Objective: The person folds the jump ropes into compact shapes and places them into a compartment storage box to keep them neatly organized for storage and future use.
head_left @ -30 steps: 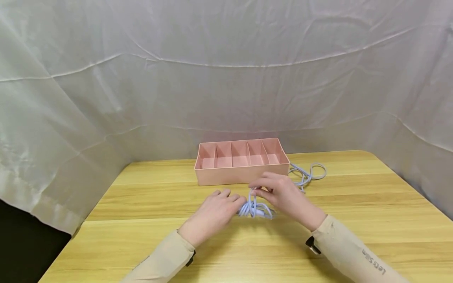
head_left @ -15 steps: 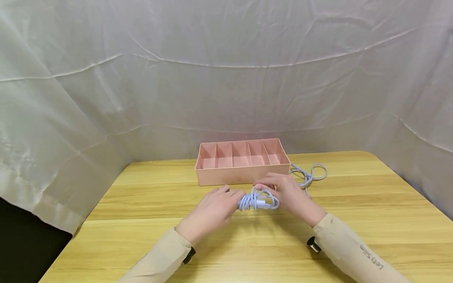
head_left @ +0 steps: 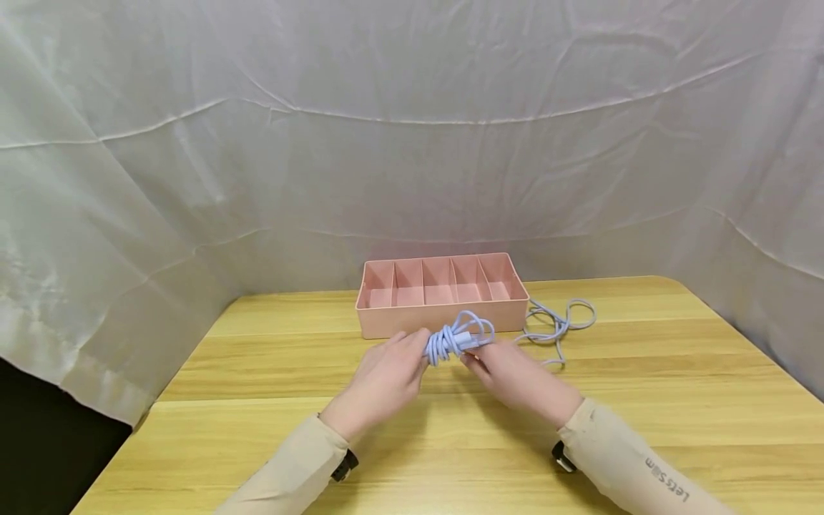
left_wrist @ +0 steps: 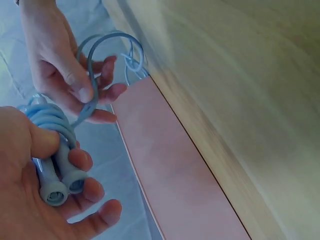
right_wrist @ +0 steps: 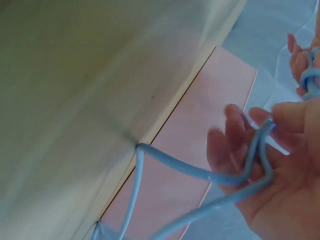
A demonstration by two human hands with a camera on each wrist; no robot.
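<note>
Nearest, two beige sleeves reaching in over the yellow wooden table [head_left: 257, 429], a dark strap at each wrist. Ahead of them, both hands raised just above the tabletop, meeting in front of the tray.

Left hand [head_left: 385, 378]: fingers and thumb curled round a bundle of pale blue cable [head_left: 450, 340], clamping the wound coils in the palm. In the left wrist view, the same bundle [left_wrist: 47, 125] held under the thumb, two rounded grey-blue plug ends poking out below the fingers; round, smooth cable, glossy, of even thickness.

Right hand [head_left: 508, 373]: thumb and fingers pinching one loose loop of the same cable close against the bundle; in the left wrist view, that loop arching above the fingertips. In the right wrist view, the hand [right_wrist: 280, 170] partly curled with a doubled strand of cable [right_wrist: 200, 175] running across the fingers and off toward the table edge.

From the bundle, the free length trailing right and away, lying in slack loops [head_left: 560, 318] on the table beside the tray's right end.

Just behind the hands, a long pink tray [head_left: 444, 318] divided into five compartments by thin walls, nothing visible inside them, set lengthwise near the far edge of the table.

Farthest, a creased white sheet [head_left: 412, 143] hung as a backdrop around the table on three sides.
</note>
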